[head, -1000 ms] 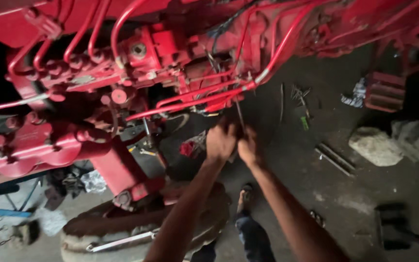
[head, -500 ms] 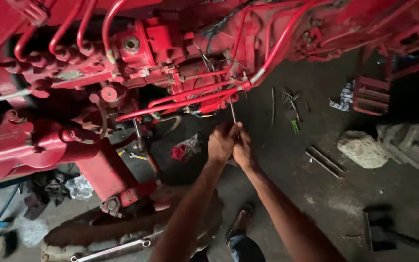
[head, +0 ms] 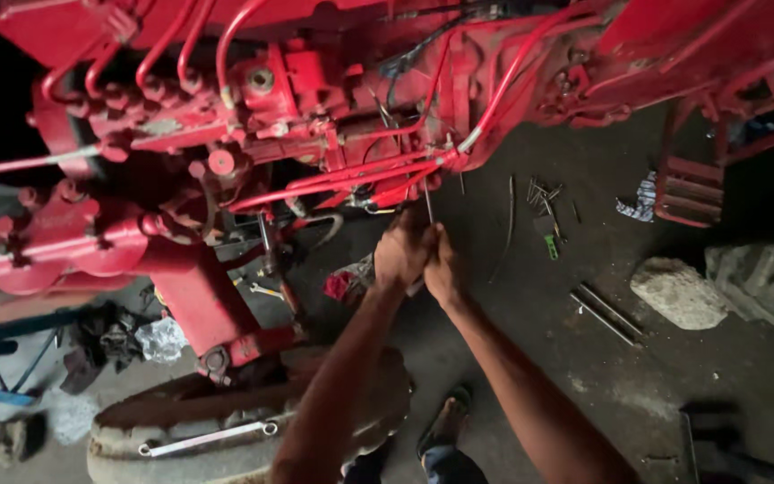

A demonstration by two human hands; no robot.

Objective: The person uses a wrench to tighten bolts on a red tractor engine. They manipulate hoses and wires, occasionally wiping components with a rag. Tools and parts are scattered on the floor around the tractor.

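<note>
Both of my hands are raised together under a red engine (head: 297, 116). My left hand (head: 402, 253) and my right hand (head: 443, 269) are closed side by side on a thin metal rod (head: 428, 202) that rises to a cluster of red pipes (head: 378, 175). The rod's lower end is hidden in my fists. A red rag (head: 338, 285) lies on the ground just left of my left hand.
A worn tyre (head: 118, 430) with a ring spanner (head: 208, 437) on it lies at the lower left. Loose tools (head: 544, 211), two metal bars (head: 606, 314), stones (head: 678, 291) and a cloth (head: 638, 199) lie on the dark ground to the right. My foot (head: 445, 421) is below.
The view has shifted a little, so my hands sit slightly higher and more central. Both hands keep their grip on the rod under the pipes.
</note>
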